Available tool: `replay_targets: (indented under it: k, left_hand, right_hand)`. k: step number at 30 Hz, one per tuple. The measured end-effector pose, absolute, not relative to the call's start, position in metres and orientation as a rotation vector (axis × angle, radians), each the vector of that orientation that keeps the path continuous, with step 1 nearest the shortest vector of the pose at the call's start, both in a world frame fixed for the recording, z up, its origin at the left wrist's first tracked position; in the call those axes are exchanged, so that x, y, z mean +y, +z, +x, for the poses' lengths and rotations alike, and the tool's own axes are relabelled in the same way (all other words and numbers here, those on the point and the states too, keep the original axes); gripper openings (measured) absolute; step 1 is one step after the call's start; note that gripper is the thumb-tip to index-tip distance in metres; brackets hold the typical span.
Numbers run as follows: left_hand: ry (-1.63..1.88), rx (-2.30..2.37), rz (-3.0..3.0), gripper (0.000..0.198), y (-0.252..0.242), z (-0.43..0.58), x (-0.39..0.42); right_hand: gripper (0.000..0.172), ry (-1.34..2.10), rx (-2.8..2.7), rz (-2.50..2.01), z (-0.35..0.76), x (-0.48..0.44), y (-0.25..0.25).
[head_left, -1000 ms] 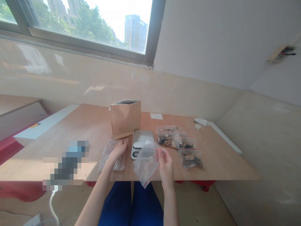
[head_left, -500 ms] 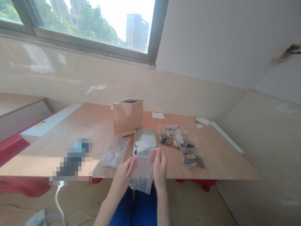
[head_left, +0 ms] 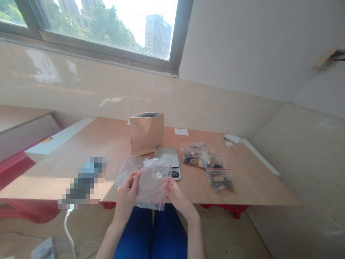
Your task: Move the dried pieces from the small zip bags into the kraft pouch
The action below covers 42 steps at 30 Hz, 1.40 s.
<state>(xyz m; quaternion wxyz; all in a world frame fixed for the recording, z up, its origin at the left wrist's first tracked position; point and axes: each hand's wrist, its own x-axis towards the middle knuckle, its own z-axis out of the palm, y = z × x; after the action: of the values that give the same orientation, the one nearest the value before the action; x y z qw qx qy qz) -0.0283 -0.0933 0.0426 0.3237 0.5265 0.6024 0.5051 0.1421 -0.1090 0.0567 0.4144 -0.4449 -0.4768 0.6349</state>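
A clear zip-lock bag point(head_left: 149, 190) with a red line along its right edge hangs over the table's front edge, and nothing shows inside it. My left hand point(head_left: 126, 196) is closed, pinching the bag's left side between thumb and fingers. At the red-lined edge, my right hand point(head_left: 180, 197) grips the bag, with some fingertips partly hidden behind the film. Just beyond the bag lies a kitchen scale point(head_left: 167, 155), its dark display partly covered. More clear plastic bags point(head_left: 126, 168) lie flat behind my left hand.
An opened brown kraft pouch point(head_left: 147, 133) stands behind the scale. Several filled zip-lock bags point(head_left: 219, 181) with dark and pale dried pieces lie to the right. A pixelated object with a white cable point(head_left: 67, 226) is at left. White paper point(head_left: 181, 132) lies near the wall.
The bag has been raised and turned flatter towards me. My left hand has shifted left, and my right hand has moved lower along the red-lined edge. The scale's display now shows.
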Motion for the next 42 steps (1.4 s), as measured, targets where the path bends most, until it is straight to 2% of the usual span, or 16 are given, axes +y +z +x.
replay_targets:
  k: [3, 9, 12, 15, 18, 19, 23, 30, 34, 39, 42]
  left_hand:
    - [1.381, 1.605, 1.387, 0.043, 0.047, -0.034, -0.085]
    - [1.253, 1.689, 1.5, 0.043, 0.053, -0.059, -0.056]
    - [1.065, 1.777, 1.603, 0.039, 0.048, -0.081, -0.038]
    - [0.869, 1.968, 1.675, 0.034, 0.036, -0.1, -0.022]
    - [0.871, 2.105, 1.797, 0.033, 0.019, -0.104, -0.013]
    - [0.888, 2.136, 1.826, 0.033, 0.012, -0.102, -0.012]
    - [0.732, 2.188, 1.877, 0.034, -0.005, -0.087, -0.012]
    - [0.434, 2.121, 2.086, 0.043, 0.004, -0.07, -0.027]
    - [0.538, 2.194, 2.084, 0.033, -0.004, -0.054, -0.04]
    - [0.796, 2.284, 2.094, 0.035, -0.01, -0.031, -0.05]
    - [0.837, 2.118, 2.174, 0.036, -0.01, -0.026, -0.046]
  right_hand:
    - [0.048, 1.748, -1.271, -1.027, 0.137, -0.112, 0.049]
    - [0.038, 1.657, -1.338, -1.082, 0.134, -0.102, 0.045]
    - [0.03, 1.299, -1.439, -1.251, 0.158, -0.084, 0.045]
    - [0.025, 0.727, -1.532, -1.474, 0.195, -0.05, 0.047]
    - [0.034, 0.173, -1.726, -1.8, 0.229, -0.008, 0.052]
    - [0.037, 0.129, -1.739, -1.852, 0.238, 0.006, 0.053]
    - [0.037, 0.077, -1.789, -2.011, 0.26, 0.043, 0.052]
    - [0.03, -0.018, -1.857, -2.207, 0.268, 0.052, 0.041]
    - [0.027, -0.052, -1.905, -2.188, 0.269, 0.046, 0.042]
    - [0.035, -0.106, -1.933, -2.131, 0.27, 0.034, 0.041]
    - [0.026, -0.135, -1.928, -2.143, 0.271, 0.026, 0.041]
